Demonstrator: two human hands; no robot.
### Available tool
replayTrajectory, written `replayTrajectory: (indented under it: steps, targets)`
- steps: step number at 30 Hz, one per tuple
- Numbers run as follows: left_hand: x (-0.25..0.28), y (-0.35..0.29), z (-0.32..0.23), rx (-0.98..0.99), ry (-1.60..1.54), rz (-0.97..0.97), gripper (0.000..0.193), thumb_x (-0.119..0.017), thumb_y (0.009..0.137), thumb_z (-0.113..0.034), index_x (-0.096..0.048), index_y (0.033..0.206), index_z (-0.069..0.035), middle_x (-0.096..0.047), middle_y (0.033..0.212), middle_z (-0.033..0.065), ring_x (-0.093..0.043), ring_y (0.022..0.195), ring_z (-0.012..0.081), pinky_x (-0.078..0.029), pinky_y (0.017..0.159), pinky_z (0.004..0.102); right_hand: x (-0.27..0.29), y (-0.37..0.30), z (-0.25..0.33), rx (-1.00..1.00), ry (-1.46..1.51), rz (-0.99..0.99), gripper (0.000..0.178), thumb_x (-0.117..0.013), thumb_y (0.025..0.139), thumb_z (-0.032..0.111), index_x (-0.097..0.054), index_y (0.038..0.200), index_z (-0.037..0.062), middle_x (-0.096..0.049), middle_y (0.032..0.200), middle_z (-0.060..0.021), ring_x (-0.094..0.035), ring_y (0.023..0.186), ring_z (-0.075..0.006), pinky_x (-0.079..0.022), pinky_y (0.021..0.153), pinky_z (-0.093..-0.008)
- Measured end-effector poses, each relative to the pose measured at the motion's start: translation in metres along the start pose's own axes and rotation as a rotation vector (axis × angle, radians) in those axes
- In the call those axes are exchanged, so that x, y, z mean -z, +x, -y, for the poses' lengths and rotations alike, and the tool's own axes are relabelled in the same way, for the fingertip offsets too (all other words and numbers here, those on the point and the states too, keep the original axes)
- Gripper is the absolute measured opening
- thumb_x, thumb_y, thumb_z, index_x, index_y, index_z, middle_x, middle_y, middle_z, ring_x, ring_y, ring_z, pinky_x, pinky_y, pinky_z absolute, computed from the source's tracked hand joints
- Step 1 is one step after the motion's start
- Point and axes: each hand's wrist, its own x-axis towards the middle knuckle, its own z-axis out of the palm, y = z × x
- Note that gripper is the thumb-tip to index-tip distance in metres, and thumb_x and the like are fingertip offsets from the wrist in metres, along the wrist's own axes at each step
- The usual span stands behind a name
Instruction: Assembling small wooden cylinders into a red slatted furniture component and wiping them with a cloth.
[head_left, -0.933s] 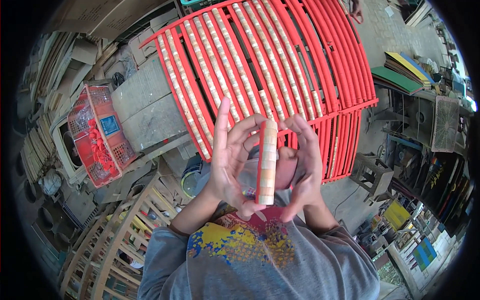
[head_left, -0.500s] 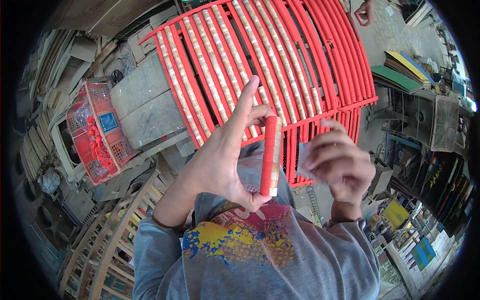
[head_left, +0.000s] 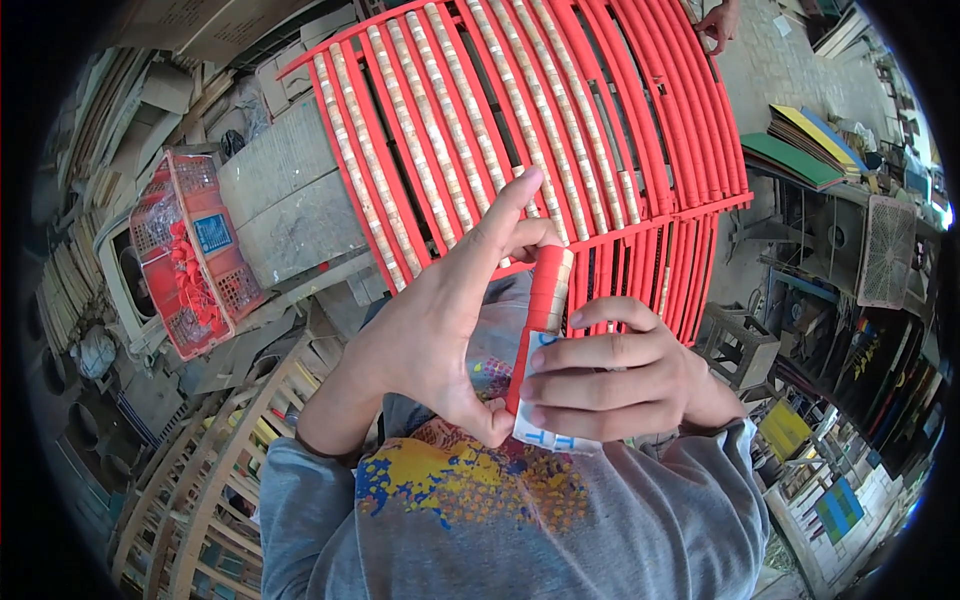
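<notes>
My left hand point(head_left: 430, 335) holds a straight row of small blocks point(head_left: 548, 290) upright in front of my chest, pinched end to end between thumb and a bent finger, with the index finger pointing up. The row is red on its left face and bare wood on its right. In my right hand point(head_left: 625, 375) is a white piece of sheet with blue print point(head_left: 562, 437), which lies against the lower part of the row. My right fingers curl over the sheet and hide part of it and the blocks. What the sheet is made of I cannot tell.
Beyond my hands stands a red slatted rack point(head_left: 600, 240) bearing long rows of wooden pieces point(head_left: 440, 130); its right side shows red rows. Another person's hand point(head_left: 718, 25) touches its far right edge. At left is a red basket point(head_left: 150, 300) with red pieces, beside grey boards point(head_left: 285, 180).
My right hand has moved left and down to the row, bringing the white sheet against it. The row tilts slightly more. The other person's hand has shifted left onto the rack's edge.
</notes>
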Motion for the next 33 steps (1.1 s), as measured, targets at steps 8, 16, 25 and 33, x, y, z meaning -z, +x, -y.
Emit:
replayTrajectory:
  steps: [8, 16, 25, 33]
  targets:
    - [0.002, -0.01, -0.006, 0.012, 0.086, -0.05, 0.164, -0.095, 0.031, -0.062, -0.01, 0.154, 0.005, -0.053, 0.135, 0.0274, -0.053, 0.129, 0.0348, -0.033, 0.113, 0.0426, -0.01, -0.001, -0.017, -0.001, -0.069, -0.056, 0.018, -0.067, 0.078, 0.016, -0.073, 0.093, 0.0073, -0.069, 0.098, -0.0032, -0.066, 0.094, -0.0222, -0.048, 0.083, -0.038]
    - [0.003, -0.032, -0.003, 0.048, -0.035, -0.129, 0.153, -0.094, 0.038, -0.042, -0.006, 0.155, 0.003, -0.05, 0.137, 0.0242, -0.054, 0.126, 0.0326, -0.038, 0.109, 0.0419, -0.02, 0.012, -0.008, 0.101, -0.106, -0.05, 0.02, -0.065, 0.074, 0.013, -0.074, 0.092, 0.009, -0.071, 0.1, -0.0011, -0.068, 0.098, -0.0206, -0.05, 0.086, -0.0401]
    - [0.005, -0.053, -0.001, 0.103, -0.022, -0.195, 0.141, -0.09, 0.046, -0.026, -0.006, 0.155, 0.004, -0.053, 0.131, 0.025, -0.055, 0.125, 0.0334, -0.037, 0.11, 0.0405, -0.021, 0.023, -0.009, 0.116, -0.02, 0.044, 0.034, -0.067, 0.074, 0.021, -0.072, 0.104, 0.0042, -0.07, 0.107, -0.0004, -0.066, 0.099, -0.0192, -0.042, 0.095, -0.0409]
    - [0.01, -0.082, 0.0, 0.085, -0.083, -0.302, 0.142, -0.092, 0.045, -0.028, -0.006, 0.154, 0.005, -0.053, 0.131, 0.0242, -0.056, 0.124, 0.0334, -0.038, 0.109, 0.0395, -0.048, 0.032, -0.028, 0.034, -0.14, -0.027, 0.029, -0.066, 0.075, 0.013, -0.072, 0.102, 0.0069, -0.071, 0.092, -0.0014, -0.068, 0.087, -0.0167, -0.04, 0.101, -0.0456]
